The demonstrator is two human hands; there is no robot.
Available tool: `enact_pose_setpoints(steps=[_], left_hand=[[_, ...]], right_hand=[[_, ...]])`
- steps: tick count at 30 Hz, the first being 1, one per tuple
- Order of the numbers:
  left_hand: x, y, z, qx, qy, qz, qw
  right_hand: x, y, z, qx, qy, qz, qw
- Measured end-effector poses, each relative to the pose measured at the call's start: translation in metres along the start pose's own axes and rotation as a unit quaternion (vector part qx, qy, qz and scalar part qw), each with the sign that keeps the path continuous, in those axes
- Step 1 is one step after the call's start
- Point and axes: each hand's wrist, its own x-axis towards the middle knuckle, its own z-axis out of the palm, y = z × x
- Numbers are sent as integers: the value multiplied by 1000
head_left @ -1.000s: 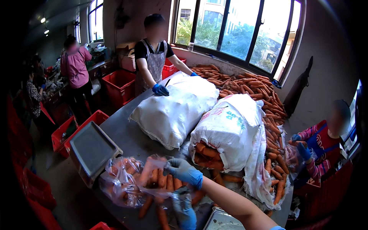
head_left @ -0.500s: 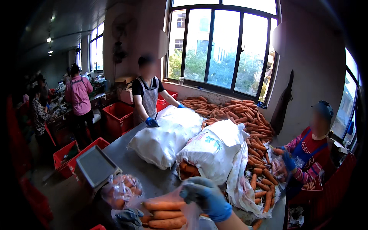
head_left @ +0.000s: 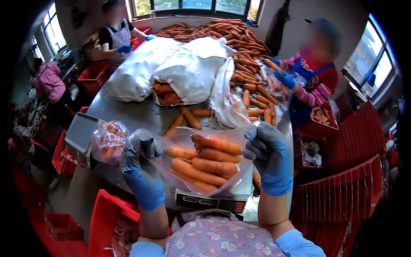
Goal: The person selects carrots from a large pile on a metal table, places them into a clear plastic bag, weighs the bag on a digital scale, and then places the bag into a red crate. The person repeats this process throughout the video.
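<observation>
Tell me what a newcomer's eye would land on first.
Probably the clear bag of carrots, front and centre, stretched between the left hand and right hand. Behind it, two white sacks lie on the metal table, and a large carrot heap spreads below the window at the back.

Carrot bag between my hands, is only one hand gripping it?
No, the left hand and right hand each grip an edge of the bag.

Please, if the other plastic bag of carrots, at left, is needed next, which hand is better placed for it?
Probably the left hand: it is nearer to that bag, while the right hand is on the far side of the held bag. Both hands grip its edges, though.
</observation>
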Motion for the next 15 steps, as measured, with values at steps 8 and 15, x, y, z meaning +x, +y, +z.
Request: enact_pose_setpoints(steps=[8,15], left_hand=[[-26,-36,-3,83,42,-110,990],[-41,-58,-19,178,-12,-259,949]], right_hand=[[-35,-6,-86,11,83,-16,996],[-46,21,-116,-45,66,60,995]])
